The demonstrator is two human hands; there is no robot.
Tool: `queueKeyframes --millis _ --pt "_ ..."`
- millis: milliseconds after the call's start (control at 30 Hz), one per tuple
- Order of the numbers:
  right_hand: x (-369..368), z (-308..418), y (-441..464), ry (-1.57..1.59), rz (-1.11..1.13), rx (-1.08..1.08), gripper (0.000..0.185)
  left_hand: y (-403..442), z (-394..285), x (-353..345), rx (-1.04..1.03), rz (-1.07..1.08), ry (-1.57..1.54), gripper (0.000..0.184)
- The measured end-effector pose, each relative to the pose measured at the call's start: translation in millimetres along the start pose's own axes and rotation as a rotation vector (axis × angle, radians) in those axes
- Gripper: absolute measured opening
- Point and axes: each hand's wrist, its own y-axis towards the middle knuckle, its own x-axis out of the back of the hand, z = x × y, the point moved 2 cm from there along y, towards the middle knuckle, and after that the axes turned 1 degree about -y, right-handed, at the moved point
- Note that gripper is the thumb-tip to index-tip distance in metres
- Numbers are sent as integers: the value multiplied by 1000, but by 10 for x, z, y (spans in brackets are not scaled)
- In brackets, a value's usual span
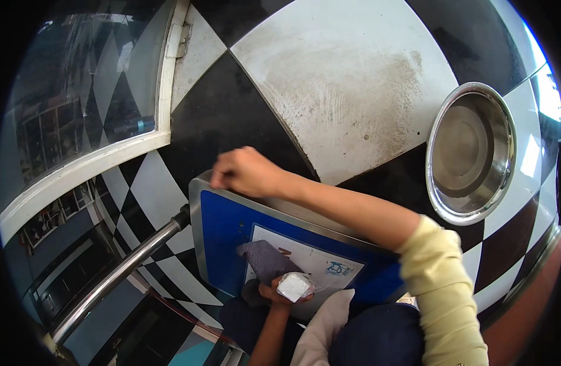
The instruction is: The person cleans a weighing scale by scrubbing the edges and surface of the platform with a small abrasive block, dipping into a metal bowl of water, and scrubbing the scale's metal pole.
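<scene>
A blue board (222, 238) with a metal rim and a white printed panel (347, 268) stands tilted in front of my lap. My right hand (247, 171), at the end of a yellow sleeve, is at the board's upper left corner with its fingers curled in. Whether it grips the rim or a small thing is hidden. Low in the view, my left hand (277, 293) is closed round a white lump in clear plastic (294, 287). A grey cloth (269, 259) hangs from the same hand against the panel.
A round steel basin (466, 158) sits at the right on the black and white checkered floor (353, 79). A metal pole (122, 274) meets the board's left side. At the upper left is a white-framed glass pane (88, 79). Dirt smears mark a white tile.
</scene>
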Motion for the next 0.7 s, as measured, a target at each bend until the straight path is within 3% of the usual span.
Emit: queueKeyframes --millis 167,267,400,533,700 --pt "71 3 -184 12 -6 -4 12 8 -27 14 -4 -5 7 66" --pt "352 51 -795 133 12 -307 10 20 -34 -11 2 -10 4 66" --pt "129 -51 -265 62 -24 -175 9 24 -62 1 -3 -14 6 66" --pt "-164 -370 334 120 -45 -220 9 62 -95 -26 -9 -17 12 65" --pt "99 -345 -109 86 22 -234 8 81 -63 -25 -4 -15 4 65"
